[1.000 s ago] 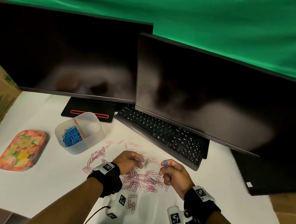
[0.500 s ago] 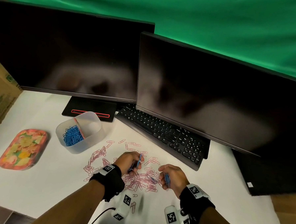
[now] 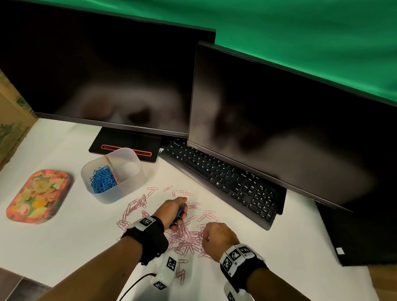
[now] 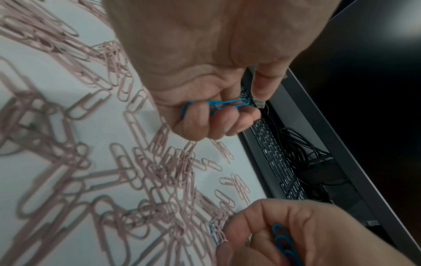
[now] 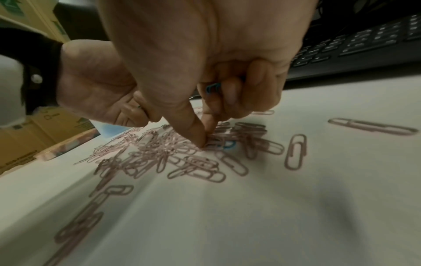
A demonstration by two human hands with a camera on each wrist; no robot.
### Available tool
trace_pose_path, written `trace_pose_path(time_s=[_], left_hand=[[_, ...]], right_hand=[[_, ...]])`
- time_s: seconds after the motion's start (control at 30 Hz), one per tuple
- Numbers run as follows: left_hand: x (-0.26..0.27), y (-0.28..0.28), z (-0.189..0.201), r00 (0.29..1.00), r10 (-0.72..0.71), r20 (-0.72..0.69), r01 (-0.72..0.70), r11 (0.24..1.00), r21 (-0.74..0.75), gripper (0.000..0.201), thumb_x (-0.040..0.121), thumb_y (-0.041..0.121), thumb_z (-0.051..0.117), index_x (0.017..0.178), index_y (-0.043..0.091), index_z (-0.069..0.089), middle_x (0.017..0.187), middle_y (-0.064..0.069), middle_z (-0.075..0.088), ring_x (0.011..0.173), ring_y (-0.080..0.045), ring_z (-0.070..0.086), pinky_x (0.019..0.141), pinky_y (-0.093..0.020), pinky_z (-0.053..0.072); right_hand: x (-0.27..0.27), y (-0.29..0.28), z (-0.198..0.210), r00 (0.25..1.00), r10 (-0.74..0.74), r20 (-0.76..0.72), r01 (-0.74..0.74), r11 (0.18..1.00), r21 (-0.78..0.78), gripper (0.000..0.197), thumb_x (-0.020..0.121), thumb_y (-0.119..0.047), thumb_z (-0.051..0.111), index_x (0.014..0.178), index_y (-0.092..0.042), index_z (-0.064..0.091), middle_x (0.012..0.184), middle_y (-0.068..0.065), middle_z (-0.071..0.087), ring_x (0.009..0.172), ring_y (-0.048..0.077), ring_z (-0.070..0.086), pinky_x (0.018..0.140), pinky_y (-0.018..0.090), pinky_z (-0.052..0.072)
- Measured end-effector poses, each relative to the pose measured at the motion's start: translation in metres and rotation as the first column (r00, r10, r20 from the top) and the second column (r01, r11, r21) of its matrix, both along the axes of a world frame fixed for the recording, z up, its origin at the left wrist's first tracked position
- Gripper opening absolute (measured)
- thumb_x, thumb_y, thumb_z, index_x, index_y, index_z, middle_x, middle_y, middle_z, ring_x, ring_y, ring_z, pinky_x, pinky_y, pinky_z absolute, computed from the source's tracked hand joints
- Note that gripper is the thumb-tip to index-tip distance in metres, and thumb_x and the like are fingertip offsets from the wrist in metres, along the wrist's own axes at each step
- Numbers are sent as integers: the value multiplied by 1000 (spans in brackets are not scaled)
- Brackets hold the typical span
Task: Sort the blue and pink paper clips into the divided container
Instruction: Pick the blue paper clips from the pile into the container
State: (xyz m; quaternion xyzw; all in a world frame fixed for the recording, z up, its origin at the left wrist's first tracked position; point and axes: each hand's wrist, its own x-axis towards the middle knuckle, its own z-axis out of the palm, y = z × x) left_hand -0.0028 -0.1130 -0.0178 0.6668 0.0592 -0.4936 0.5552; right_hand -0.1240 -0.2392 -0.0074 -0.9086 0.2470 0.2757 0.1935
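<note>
Pink paper clips [image 3: 183, 239] lie scattered on the white table in front of me. My left hand [image 3: 174, 212] hovers over the pile, its fingers curled round several blue clips [image 4: 218, 105]. My right hand [image 3: 218, 241] is down on the pile; curled fingers keep blue clips [image 5: 213, 88] in the palm while thumb and forefinger [image 5: 198, 136] press beside a single blue clip [image 5: 229, 145] among the pink ones. The divided container [image 3: 126, 192] stands at the left back, blue clips [image 3: 103, 178] in its left compartment; the right compartment shows no clips.
A black keyboard [image 3: 225, 181] lies just behind the pile, under two dark monitors [image 3: 286, 122]. A flowered tray [image 3: 38, 196] sits at the far left, cardboard boxes [image 3: 3, 126] beyond it. More pink clips [image 3: 180, 272] lie near the table's front edge.
My right hand has dropped from above the table onto the pile, pinching at a blue clip. My left hand has drawn its blue clips deeper into its curled fingers.
</note>
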Motion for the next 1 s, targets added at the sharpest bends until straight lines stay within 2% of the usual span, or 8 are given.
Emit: trace_pose_path(time_s=[0.2,0.3,0.4,0.47,0.6,0.67,0.83,1.0], left_hand=[[-3,1,2,999,-42,33,41,999,31,36,95,34,43,66,14,50,61,-3,45,47,-16,35,45,-22,23],[-9,-1,7,975,-137,175,125,989,79,27,92,27,52,68,14,55,61,0,46,49,-13,39,48,-20,26],[-18,-1,8,838,-350,418,281,934,219,11,87,25,62,79,18,63,68,4,59,62,-10,53,58,-23,43],[-25,-3,7,712,-504,490,396,863,312,3,82,26,65,82,23,66,72,2,63,65,-12,57,68,-30,51],[-41,-16,4,345,-765,543,533,636,557,18,84,20,57,94,30,68,91,5,69,80,-15,63,78,-25,53],[-46,-22,1,210,-818,535,540,553,635,20,85,21,56,100,30,67,104,2,70,93,-21,65,84,-28,53],[-41,-22,-9,183,-843,507,537,517,666,13,84,25,55,88,28,67,111,6,70,100,-18,66,87,-32,54],[-36,-20,-8,83,-877,473,495,448,744,21,93,24,42,92,18,63,101,-6,67,91,-27,62,72,-31,46]], right_hand=[[-4,-6,-3,994,-95,58,88,990,111,13,84,-23,53,89,-26,65,105,-1,67,93,22,65,79,28,55],[-8,-14,-4,960,-235,149,198,953,230,10,81,-23,57,76,-28,64,89,-7,69,82,14,67,74,27,58],[-13,-25,-3,933,-318,171,270,929,253,8,83,-22,58,81,-24,66,88,-5,70,82,13,67,71,23,55],[-17,-31,-3,924,-344,165,305,926,223,11,84,-22,57,84,-22,68,89,-4,70,83,14,67,70,23,55],[-21,-37,-3,914,-375,152,348,920,179,13,86,-23,55,82,-25,67,92,-4,70,82,14,66,66,20,52],[-22,-38,-3,911,-383,155,357,919,167,8,85,-25,57,84,-26,65,92,-4,69,82,14,66,70,23,56],[-26,-32,-2,953,-239,184,228,970,80,13,87,-28,59,99,-27,62,100,-4,67,91,17,64,77,26,53],[-33,-17,-3,975,-62,215,59,998,18,15,89,-29,52,99,-29,63,111,-6,63,99,16,61,83,28,51]])
